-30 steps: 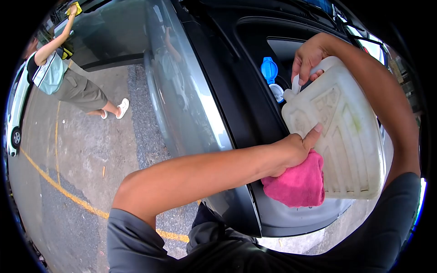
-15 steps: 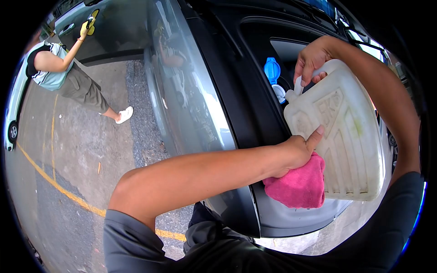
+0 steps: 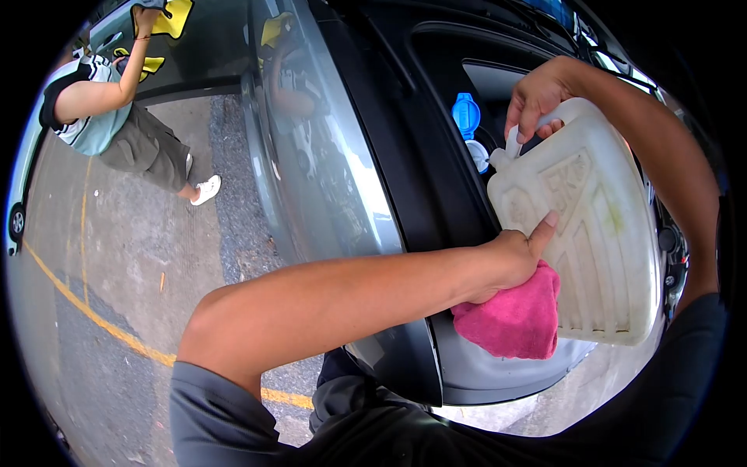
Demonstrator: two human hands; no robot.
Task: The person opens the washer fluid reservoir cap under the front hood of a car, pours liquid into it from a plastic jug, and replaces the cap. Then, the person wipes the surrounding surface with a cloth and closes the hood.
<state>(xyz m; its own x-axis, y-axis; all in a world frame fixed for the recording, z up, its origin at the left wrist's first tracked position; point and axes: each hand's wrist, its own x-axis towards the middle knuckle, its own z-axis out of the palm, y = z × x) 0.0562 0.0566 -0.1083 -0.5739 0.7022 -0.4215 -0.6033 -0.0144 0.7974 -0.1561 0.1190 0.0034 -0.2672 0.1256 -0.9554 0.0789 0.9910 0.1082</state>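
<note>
A whitish plastic jug (image 3: 583,233) is tilted over the car's front edge, its spout pointing left at the white filler neck (image 3: 478,158) under a flipped-up blue cap (image 3: 465,117). My right hand (image 3: 537,101) grips the jug's handle near the spout. Bunched in my left hand (image 3: 515,261) is a pink cloth (image 3: 510,315). The left thumb lies along the jug's lower side, while the fingers are hidden behind the jug and cloth. Whether liquid is flowing I cannot tell.
The grey car panel (image 3: 327,156) and black trim (image 3: 389,148) run beside my left arm. At the far left another person (image 3: 101,101) stands by a dark vehicle, holding yellow cloths (image 3: 173,17). Yellow lines (image 3: 109,323) mark the ground.
The other person has shifted slightly left, and more of the yellow cloths shows. My hands, the jug and the pink cloth hold nearly the same pose.
</note>
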